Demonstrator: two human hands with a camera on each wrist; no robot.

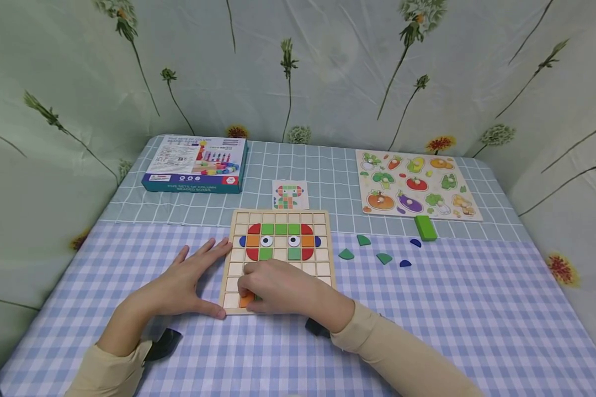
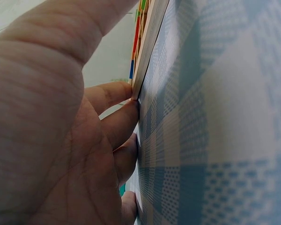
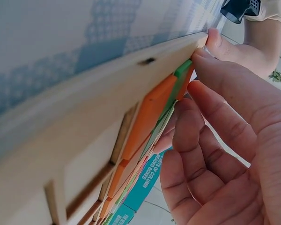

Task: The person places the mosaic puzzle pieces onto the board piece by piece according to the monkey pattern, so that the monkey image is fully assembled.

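A wooden grid board [image 1: 331, 242] lies on the checked cloth, bearing coloured tiles arranged as a face with two round eye pieces [image 1: 266, 241]. My left hand [image 1: 181, 284] is spread along the board's left side, its fingertips and thumb touching the wooden edge. Over the lower part of the board, my right hand [image 1: 278, 286] pinches an orange square tile [image 1: 245, 300] between thumb and fingers at the lower left cells. Next to that tile, the right wrist view shows a green tile [image 3: 181, 70] and another orange one [image 3: 150, 115]. My right hand hides several lower cells in the head view.
A small pattern card [image 1: 290, 194] lies just behind the board. Loose green quarter-circles [image 1: 346, 254], blue half-circles [image 1: 405, 263] and a green block [image 1: 425, 228] lie to the right. Farther back are a boxed bead set [image 1: 196, 165] and a vegetable puzzle board [image 1: 417, 184].
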